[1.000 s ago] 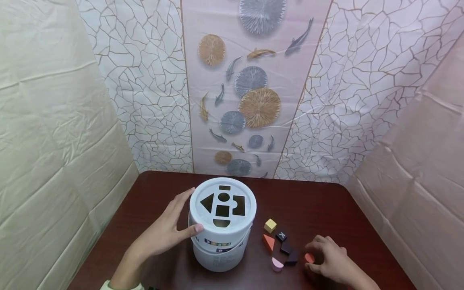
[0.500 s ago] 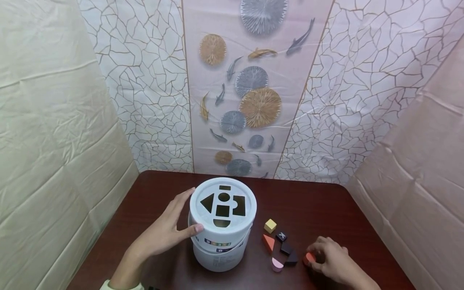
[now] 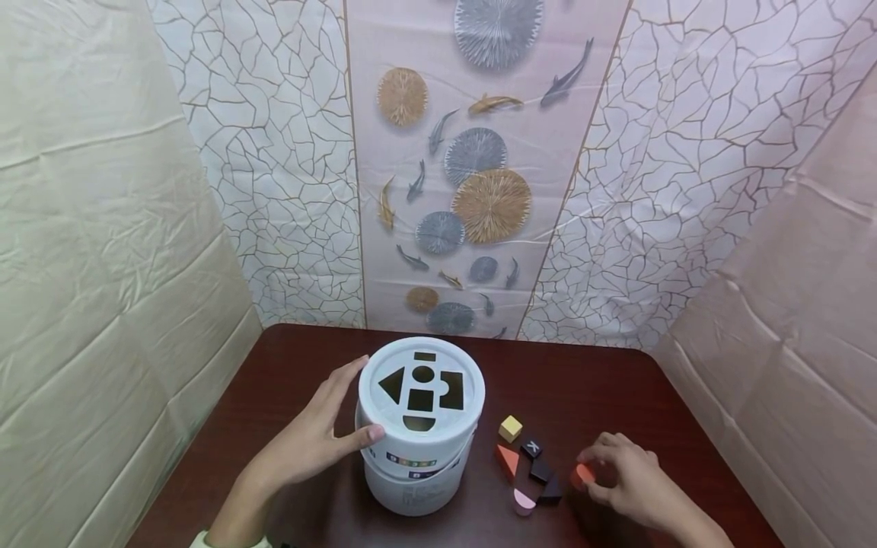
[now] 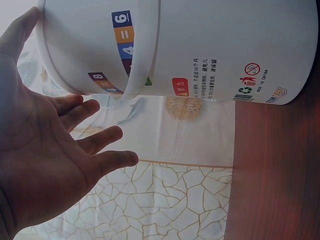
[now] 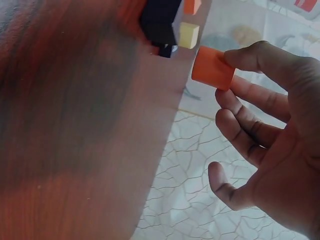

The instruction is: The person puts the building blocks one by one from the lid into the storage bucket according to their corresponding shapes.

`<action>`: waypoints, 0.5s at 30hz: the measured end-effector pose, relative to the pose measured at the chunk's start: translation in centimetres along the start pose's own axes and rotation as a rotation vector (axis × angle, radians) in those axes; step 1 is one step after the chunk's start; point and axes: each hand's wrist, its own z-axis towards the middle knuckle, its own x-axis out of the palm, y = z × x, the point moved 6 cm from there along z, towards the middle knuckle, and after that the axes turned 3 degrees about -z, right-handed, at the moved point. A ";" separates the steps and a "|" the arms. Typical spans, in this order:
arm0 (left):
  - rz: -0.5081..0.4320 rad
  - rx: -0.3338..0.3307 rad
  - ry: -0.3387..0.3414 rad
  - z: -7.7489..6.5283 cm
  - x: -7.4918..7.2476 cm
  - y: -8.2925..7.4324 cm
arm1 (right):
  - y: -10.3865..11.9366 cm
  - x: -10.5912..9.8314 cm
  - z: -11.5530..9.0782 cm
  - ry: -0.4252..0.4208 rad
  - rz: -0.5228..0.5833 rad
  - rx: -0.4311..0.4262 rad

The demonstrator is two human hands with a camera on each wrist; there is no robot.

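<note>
A white bucket (image 3: 418, 487) stands on the table, topped by a lid (image 3: 448, 422) with several shaped holes. My left hand (image 3: 308, 438) rests against the lid's left rim, thumb in front and fingers spread behind. In the left wrist view those fingers are extended beside the printed bucket wall (image 4: 210, 40). At the right, my right hand (image 3: 633, 479) pinches an orange cylinder block (image 3: 583, 476) between thumb and fingertips. The right wrist view has the orange cylinder (image 5: 212, 67) held clear of the tabletop, the ring and little fingers loosely bent.
Between bucket and right hand lie a yellow cube (image 3: 510, 428), an orange triangular block (image 3: 508, 461), a pink half-round block (image 3: 524, 502) and several dark blocks (image 3: 541, 469), one marked K. Patterned cloth (image 3: 438, 190) hangs behind the dark red table (image 3: 575, 388).
My right hand has closed its fingertips on the orange cylinder and lifted it slightly. The left hand keeps its place on the bucket.
</note>
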 end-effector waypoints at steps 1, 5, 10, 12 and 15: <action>0.000 0.001 0.000 0.0 0.0 0.0 | 0.2 -0.1 0.0 -0.014 -0.002 -0.011; 0.004 0.005 -0.001 0.0 0.0 0.0 | 1.1 -0.9 0.1 -0.085 0.000 -0.074; 0.007 0.008 -0.001 0.0 -0.1 -0.1 | 2.1 -1.7 0.5 -0.143 0.003 -0.146; 0.007 0.006 -0.001 0.0 -0.1 -0.1 | 2.3 -2.0 0.7 -0.153 0.008 -0.163; 0.008 -0.001 0.001 0.0 -0.1 0.0 | 2.8 -2.5 0.9 -0.172 0.015 -0.190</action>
